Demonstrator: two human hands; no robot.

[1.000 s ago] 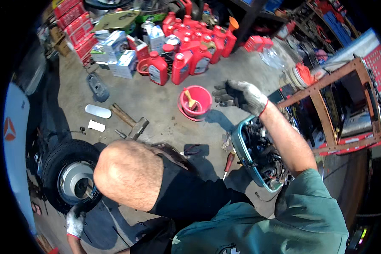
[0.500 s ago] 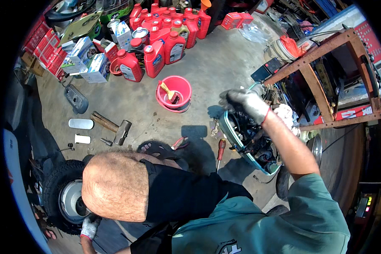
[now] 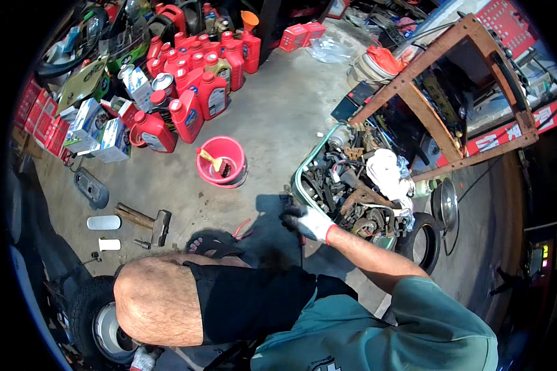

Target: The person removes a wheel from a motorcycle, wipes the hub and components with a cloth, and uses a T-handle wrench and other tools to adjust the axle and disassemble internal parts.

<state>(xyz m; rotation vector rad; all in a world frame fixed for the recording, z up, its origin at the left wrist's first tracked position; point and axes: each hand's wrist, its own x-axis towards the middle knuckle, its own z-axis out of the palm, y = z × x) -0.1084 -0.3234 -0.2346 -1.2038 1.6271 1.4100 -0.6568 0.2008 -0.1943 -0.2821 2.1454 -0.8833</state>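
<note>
My right hand (image 3: 307,222), in a white glove, is down at the floor beside the near left corner of a green-rimmed bin (image 3: 297,179) full of dark metal parts. Its fingers are curled around a thin dark tool, seemingly a screwdriver (image 3: 301,250), whose shaft hangs below the glove. My left hand (image 3: 143,358), also gloved, shows only at the lower edge, against a tyre with a grey wheel (image 3: 96,315); its grip is hidden. My bare knee (image 3: 161,300) fills the lower middle.
A red bucket (image 3: 223,162) holding a brush stands on the concrete. A hammer (image 3: 145,219) lies to its left. Several red oil jugs (image 3: 185,111) and boxes crowd the far left. A wooden frame (image 3: 427,111) and a small tyre (image 3: 424,238) stand right.
My right hand came away from near the red bucket, passed the bin's rim, and dropped to the floor at the bin's corner, where it closed on the tool lying there.
</note>
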